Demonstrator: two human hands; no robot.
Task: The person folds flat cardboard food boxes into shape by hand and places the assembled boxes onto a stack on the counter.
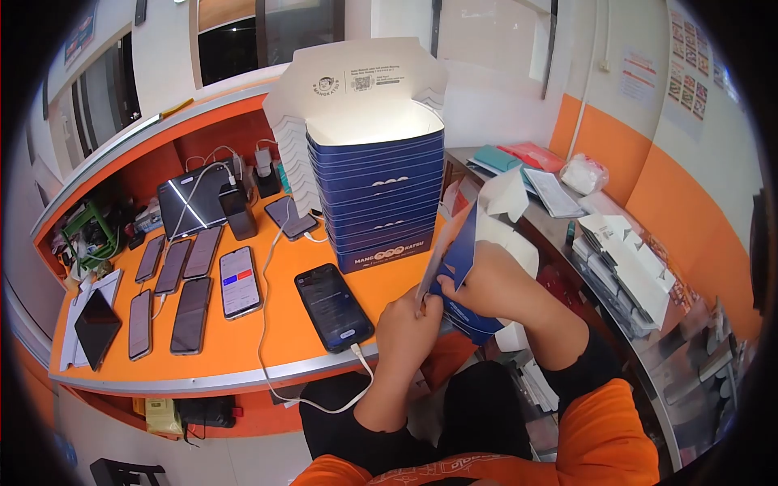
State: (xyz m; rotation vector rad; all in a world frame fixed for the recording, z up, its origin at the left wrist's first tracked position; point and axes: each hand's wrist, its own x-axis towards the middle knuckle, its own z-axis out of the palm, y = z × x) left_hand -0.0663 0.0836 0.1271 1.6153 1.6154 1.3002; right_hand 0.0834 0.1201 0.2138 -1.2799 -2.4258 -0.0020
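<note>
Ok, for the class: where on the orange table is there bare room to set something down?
Small patches: one between the white-screened smartphone, white cable and table's front edge; another between the blue box stack and rightmost smartphone. The left side is crowded with smartphones.

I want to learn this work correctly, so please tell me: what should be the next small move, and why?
Probably, the right hand should press the raised panel of the part-folded blue box into place while the left hand steadies it. Both hands are on this box and the panel stands at an angle, whereas the stacked boxes have formed walls.
</note>
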